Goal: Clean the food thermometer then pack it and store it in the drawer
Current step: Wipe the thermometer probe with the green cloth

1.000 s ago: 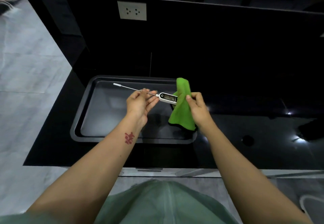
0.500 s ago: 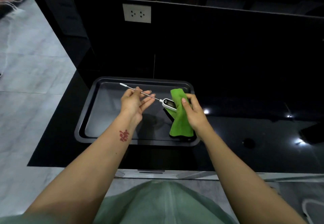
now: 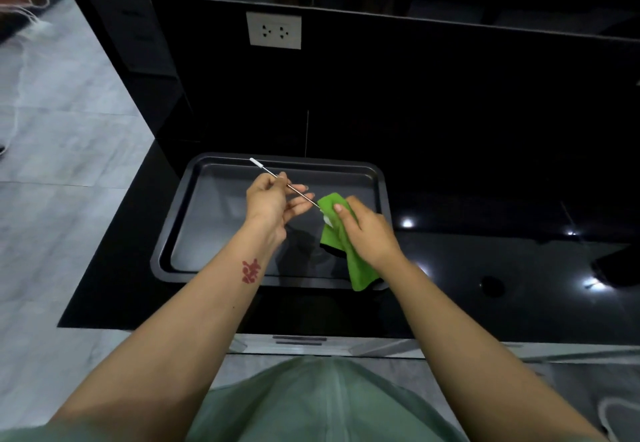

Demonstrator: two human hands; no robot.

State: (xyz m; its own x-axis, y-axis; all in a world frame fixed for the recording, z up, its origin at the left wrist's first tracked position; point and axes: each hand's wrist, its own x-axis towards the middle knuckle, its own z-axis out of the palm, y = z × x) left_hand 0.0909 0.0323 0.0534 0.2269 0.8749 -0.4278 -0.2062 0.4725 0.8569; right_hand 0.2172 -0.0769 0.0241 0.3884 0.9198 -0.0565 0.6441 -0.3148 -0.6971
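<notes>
**Thermometer held over the tray, cloth wrapped on its body**

The left hand (image 3: 273, 199) pinches the thin metal probe of the food thermometer (image 3: 294, 188) between thumb and fingertips. The right hand (image 3: 367, 230), just beside it, closes a green cloth (image 3: 341, 244) around the thermometer's white body, most of it hidden. Both hands hover above a dark tray (image 3: 214, 178) on the black counter (image 3: 485, 261).

You have one slim metal-probed white food thermometer (image 3: 294, 188) pinched in your left hand (image 3: 268, 199), one green microfibre cloth (image 3: 343, 244) under your right hand (image 3: 367, 233), one dark rectangular metal tray (image 3: 214, 233) beneath both, and one white double wall socket (image 3: 274, 30) beyond them.
</notes>
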